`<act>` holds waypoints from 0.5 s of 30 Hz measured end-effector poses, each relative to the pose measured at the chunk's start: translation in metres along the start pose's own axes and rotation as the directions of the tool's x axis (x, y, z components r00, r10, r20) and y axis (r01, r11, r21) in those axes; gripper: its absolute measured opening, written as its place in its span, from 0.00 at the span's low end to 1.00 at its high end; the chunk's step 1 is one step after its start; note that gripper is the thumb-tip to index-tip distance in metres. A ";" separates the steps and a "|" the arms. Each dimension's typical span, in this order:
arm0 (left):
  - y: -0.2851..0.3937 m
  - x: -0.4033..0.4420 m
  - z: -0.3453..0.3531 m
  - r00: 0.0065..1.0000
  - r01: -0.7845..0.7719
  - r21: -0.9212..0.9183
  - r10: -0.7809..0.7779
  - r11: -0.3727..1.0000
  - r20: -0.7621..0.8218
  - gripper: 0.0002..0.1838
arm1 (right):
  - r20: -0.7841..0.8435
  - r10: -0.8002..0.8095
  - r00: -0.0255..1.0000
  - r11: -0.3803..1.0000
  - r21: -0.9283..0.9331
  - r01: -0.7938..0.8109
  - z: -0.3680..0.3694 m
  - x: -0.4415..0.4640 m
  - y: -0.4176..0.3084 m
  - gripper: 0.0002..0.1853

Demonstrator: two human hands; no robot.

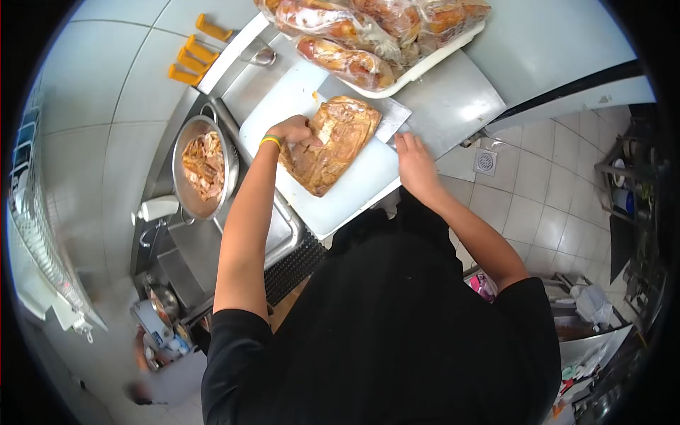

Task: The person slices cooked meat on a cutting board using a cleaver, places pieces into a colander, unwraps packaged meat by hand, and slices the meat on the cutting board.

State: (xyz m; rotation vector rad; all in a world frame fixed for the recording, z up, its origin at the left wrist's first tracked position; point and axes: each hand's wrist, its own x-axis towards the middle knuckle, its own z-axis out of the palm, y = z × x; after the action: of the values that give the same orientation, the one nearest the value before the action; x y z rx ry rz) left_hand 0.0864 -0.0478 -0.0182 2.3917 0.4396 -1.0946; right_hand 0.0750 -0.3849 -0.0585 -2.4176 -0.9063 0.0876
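"Black shirt (411,333) fills my foreground. Where's the meat slab (338,145)?"

"Flat on the white cutting board (365,180). I'd expect soft, greasy weight; support it broadly underneath. Left fingers (302,132) half-curl upon it, grip unclear; right fingers (409,145) look closed on the cleaver (394,118)."

Beyond the grip, leftward, I observe orange knife handles (201,50); far left of it, a wire rack (53,262); rightward, a square floor drain (485,162).
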 end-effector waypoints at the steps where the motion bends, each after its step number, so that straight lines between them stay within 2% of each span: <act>1: -0.001 -0.006 0.006 0.999 0.032 -0.063 -0.030 0.998 0.035 0.32 | 0.012 -0.012 1.000 1.000 0.016 0.012 -0.004 -0.007 0.003 0.28; 2: -0.004 -0.013 0.012 0.998 0.038 -0.184 -0.028 0.982 0.055 0.29 | 0.042 0.025 0.999 0.998 0.050 -0.027 -0.010 -0.014 0.007 0.30; 3: -0.005 -0.021 0.020 0.998 0.056 -0.194 -0.046 0.979 0.051 0.29 | 0.075 0.063 0.995 0.994 0.081 -0.069 -0.019 -0.021 0.010 0.31; 4: -0.007 -0.028 0.030 0.999 0.030 -0.298 -0.025 0.954 0.021 0.29 | 0.089 0.094 0.992 0.991 0.091 -0.102 -0.032 -0.028 0.010 0.36; 5: -0.009 -0.032 0.039 1.000 0.001 -0.398 -0.007 0.918 -0.013 0.30 | 0.104 0.078 0.991 0.991 0.099 -0.089 -0.038 -0.035 0.014 0.36; 7: -0.005 -0.036 0.056 0.996 0.030 -0.438 -0.062 0.899 -0.060 0.33 | 0.154 0.150 0.977 0.980 0.106 -0.167 -0.045 -0.051 0.024 0.39; 9: 0.003 -0.036 0.066 0.992 -0.048 -0.560 -0.025 0.827 -0.122 0.36 | 0.155 0.129 0.979 0.983 0.110 -0.147 -0.055 -0.067 0.030 0.40; 11: 0.010 -0.035 0.063 0.993 -0.027 -0.516 -0.036 0.856 -0.111 0.37 | 0.146 0.115 0.983 0.986 0.107 -0.131 -0.066 -0.081 0.037 0.41; 13: 0.014 -0.033 0.059 0.997 -0.049 -0.449 0.013 0.892 -0.082 0.35 | 0.237 0.224 0.945 0.974 -0.024 -0.225 -0.078 -0.092 0.044 0.42; 15: 0.021 -0.036 0.055 0.996 -0.063 -0.400 0.033 0.914 -0.082 0.33 | 0.251 0.227 0.941 0.974 -0.041 -0.224 -0.092 -0.102 0.052 0.42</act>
State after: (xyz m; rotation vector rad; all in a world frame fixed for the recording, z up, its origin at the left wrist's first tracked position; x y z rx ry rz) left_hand 0.0393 -0.0983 -0.0165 2.0679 0.5684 -0.8031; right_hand 0.0493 -0.5245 -0.0201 -2.5518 -0.7319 0.4895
